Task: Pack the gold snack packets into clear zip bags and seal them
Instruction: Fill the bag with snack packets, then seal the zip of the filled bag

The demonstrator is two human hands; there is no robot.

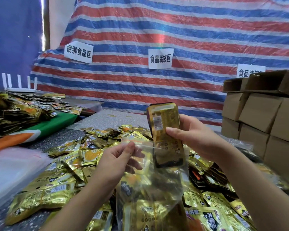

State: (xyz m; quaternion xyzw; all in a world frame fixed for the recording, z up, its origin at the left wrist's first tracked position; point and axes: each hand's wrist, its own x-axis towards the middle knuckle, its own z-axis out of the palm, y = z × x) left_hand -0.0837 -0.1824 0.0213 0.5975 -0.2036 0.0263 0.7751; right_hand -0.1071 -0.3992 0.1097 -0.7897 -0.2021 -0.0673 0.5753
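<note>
A heap of snack packets [97, 157] lies on the bench [100, 120] in front of the person, and a second heap [23, 110] lies further to the left. Stacked boxes [264, 117] stand at the right, and the tarp [157, 27] with three paper signs hangs behind the bench. A router [20, 88] stands at the far left behind the second heap.

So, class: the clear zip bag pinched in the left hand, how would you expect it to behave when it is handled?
Probably floppy: the clear zip bag hangs limp and creased below the left hand, which pinches its rim. Likely very light, since one pinch holds it up. Its mouth may sag shut, so the right hand feeding in the stack of gold packets could snag.
</note>
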